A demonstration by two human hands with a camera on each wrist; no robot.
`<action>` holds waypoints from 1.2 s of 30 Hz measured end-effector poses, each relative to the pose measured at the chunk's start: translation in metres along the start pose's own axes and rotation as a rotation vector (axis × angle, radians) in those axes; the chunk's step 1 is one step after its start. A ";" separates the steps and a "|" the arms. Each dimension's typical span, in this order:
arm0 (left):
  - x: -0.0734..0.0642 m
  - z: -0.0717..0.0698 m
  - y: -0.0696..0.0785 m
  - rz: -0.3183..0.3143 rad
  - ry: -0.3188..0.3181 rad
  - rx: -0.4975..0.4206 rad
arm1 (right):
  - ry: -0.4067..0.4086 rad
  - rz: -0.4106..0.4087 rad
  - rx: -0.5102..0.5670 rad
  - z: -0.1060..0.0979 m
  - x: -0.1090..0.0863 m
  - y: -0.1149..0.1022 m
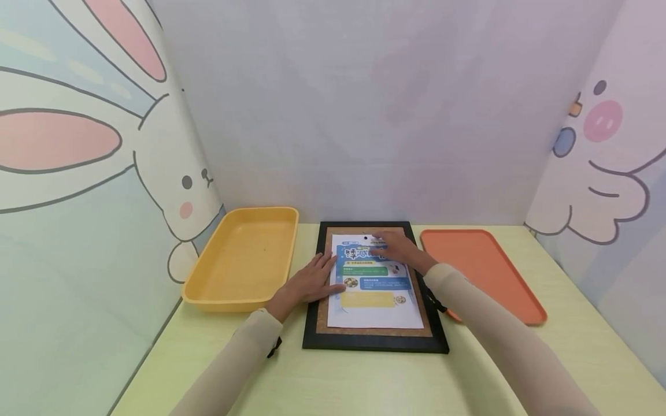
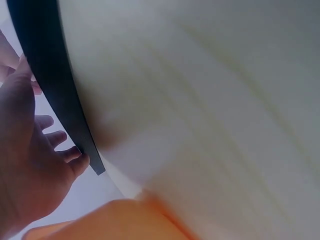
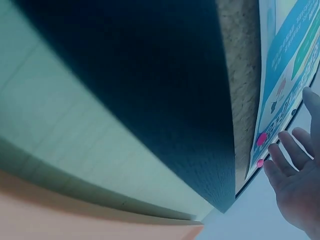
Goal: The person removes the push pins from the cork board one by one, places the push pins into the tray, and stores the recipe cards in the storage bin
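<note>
A printed poster sheet (image 1: 374, 317) lies on a black-framed cork board (image 1: 374, 342). My left hand (image 1: 310, 280) rests on the poster's left side with fingers spread, its thumb reaching toward the middle. In the left wrist view that hand (image 2: 42, 165) shows beyond the black frame (image 2: 55, 75). Over the poster's upper right corner is my right hand (image 1: 398, 248), fingers extended loosely to the left. A dark push pin (image 1: 366, 237) sits at the top edge, close to its fingertips. The right wrist view shows a pink push pin (image 3: 261, 139) at the poster's corner, beside the fingers (image 3: 287, 150).
To the left of the board stands a deep yellow tray (image 1: 236, 301). A flat orange tray (image 1: 478, 271) lies on the right, partly behind my right forearm. All rest on a pale yellow-green table (image 1: 333, 381), with cartoon-printed walls (image 1: 104, 231) at the sides and a plain curtain-like back wall.
</note>
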State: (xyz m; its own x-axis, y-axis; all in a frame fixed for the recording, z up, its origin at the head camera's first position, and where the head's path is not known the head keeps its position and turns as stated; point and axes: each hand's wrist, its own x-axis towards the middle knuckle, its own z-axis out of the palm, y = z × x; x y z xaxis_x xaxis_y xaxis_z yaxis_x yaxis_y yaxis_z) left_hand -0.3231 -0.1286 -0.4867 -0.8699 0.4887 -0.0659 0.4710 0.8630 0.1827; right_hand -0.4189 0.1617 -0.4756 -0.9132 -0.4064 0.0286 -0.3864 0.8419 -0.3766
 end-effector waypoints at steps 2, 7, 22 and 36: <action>-0.001 0.000 0.000 0.001 -0.004 0.001 | 0.008 0.013 0.011 0.001 0.002 0.000; -0.001 0.000 -0.001 0.002 -0.004 0.015 | 0.020 0.030 0.010 0.003 0.006 0.001; -0.002 -0.002 -0.002 0.006 -0.016 0.017 | 0.044 -0.024 -0.028 0.004 0.013 -0.003; -0.002 -0.001 -0.002 0.009 -0.017 0.025 | 0.078 0.031 0.065 0.008 0.022 -0.005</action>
State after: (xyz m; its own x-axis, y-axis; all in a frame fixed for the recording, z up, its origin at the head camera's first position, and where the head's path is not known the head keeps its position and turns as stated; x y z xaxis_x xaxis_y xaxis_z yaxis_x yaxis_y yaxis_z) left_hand -0.3225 -0.1318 -0.4858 -0.8633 0.4983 -0.0806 0.4823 0.8614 0.1591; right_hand -0.4365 0.1460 -0.4807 -0.9327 -0.3501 0.0867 -0.3514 0.8278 -0.4374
